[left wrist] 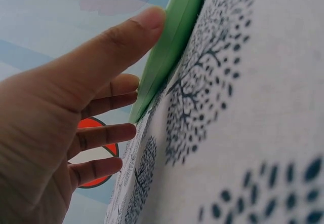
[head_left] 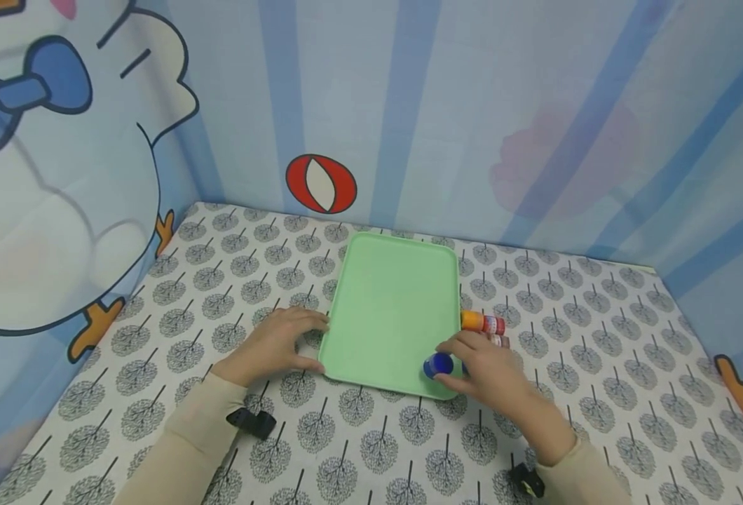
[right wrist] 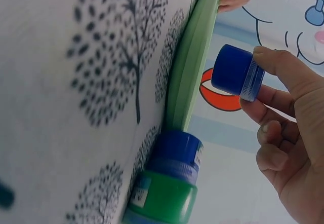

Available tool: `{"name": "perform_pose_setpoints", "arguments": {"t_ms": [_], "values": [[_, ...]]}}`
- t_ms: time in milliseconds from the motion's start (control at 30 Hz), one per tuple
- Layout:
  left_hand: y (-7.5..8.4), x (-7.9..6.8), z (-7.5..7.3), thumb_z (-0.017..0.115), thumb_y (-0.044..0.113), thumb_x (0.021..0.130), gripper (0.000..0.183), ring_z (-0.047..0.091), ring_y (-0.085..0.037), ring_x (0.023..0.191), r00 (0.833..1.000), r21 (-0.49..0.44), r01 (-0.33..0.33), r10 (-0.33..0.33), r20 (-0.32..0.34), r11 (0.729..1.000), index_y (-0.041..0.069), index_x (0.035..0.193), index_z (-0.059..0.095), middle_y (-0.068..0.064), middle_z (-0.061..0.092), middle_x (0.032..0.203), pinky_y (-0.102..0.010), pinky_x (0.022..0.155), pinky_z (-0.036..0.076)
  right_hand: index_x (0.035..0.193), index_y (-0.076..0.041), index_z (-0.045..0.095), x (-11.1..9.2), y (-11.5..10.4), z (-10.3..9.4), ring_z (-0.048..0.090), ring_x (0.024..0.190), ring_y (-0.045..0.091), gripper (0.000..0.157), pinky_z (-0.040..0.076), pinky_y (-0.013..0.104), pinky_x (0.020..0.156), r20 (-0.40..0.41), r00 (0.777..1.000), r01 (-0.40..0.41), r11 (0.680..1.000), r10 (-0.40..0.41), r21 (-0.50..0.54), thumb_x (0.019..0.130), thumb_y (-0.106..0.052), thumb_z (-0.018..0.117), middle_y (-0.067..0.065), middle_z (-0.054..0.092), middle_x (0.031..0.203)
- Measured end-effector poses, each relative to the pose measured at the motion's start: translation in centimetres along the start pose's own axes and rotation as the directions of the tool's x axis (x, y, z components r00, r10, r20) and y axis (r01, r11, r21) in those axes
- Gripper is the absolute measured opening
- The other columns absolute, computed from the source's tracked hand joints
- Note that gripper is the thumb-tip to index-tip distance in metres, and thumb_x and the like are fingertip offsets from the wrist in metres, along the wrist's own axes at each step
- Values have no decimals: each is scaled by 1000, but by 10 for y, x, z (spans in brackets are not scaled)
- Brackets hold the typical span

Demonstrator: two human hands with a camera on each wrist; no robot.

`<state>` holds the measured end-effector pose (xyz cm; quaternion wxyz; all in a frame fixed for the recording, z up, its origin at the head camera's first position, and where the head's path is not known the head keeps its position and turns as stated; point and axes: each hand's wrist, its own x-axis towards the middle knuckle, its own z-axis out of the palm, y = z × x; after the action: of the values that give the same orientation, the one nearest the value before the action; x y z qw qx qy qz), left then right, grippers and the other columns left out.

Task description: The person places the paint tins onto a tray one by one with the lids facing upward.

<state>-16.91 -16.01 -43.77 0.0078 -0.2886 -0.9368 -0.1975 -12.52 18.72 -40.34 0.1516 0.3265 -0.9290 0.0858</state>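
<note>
A light green tray (head_left: 390,308) lies on the patterned cloth. My left hand (head_left: 280,342) is at its left edge, thumb and fingers extended; in the left wrist view the thumb tip overlaps the green rim (left wrist: 169,46). My right hand (head_left: 488,368) pinches a small blue paint jar (right wrist: 234,71) by its ribbed clear end, between thumb and fingers. In the head view this jar (head_left: 438,365) shows over the tray's near right corner. Beside the tray's right edge, partly behind the right hand, lie other jars: an orange one (head_left: 471,320), a red one (head_left: 494,325) and a brownish one (head_left: 500,341).
The right wrist view also shows a blue jar (right wrist: 177,153) and a green jar (right wrist: 163,196) lying end to end by the tray. White cloth with dark tree prints (head_left: 378,449) covers the table. A cartoon-printed curtain (head_left: 359,105) rises behind it and at both sides.
</note>
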Motion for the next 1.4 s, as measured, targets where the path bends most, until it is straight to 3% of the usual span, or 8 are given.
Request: {"name": "perform_pose_setpoints", "arguments": {"t_ms": [200, 367, 1000, 1400], "values": [[-1, -1, 1, 83, 48, 64, 67, 53, -26, 127, 1000, 1, 2, -2, -5, 1000, 15, 119, 65, -2, 60, 135, -50, 109, 39, 106, -12, 68, 6, -6, 5, 65, 82, 12, 40, 57, 23, 67, 85, 995, -46, 998, 43, 35, 76, -37, 78, 1, 67, 101], [-1, -1, 1, 82, 48, 64, 67, 53, -25, 127, 1000, 6, 1, -1, -3, 1000, 15, 120, 65, -2, 60, 135, -49, 110, 40, 106, -12, 68, 9, -8, 10, 66, 85, 12, 41, 58, 24, 71, 97, 995, -31, 998, 26, 57, 76, -37, 79, 1, 67, 101], [-1, 0, 1, 82, 48, 65, 67, 53, -25, 127, 1000, 16, 8, -8, 13, 1000, 15, 121, 64, -2, 59, 136, -49, 110, 39, 108, -10, 69, 15, -10, 16, 63, 79, 8, 42, 54, 15, 64, 156, 987, 13, 998, -24, 67, 76, -37, 78, 0, 66, 99], [-1, -1, 1, 82, 48, 65, 66, 53, -25, 127, 1000, 6, 1, -1, 1, 1000, 16, 120, 64, -2, 59, 136, -49, 110, 39, 110, -8, 68, 17, -11, 18, 63, 83, 9, 42, 56, 19, 69, 178, 983, 19, 996, -35, 93, 79, -35, 77, 1, 66, 102]]}}
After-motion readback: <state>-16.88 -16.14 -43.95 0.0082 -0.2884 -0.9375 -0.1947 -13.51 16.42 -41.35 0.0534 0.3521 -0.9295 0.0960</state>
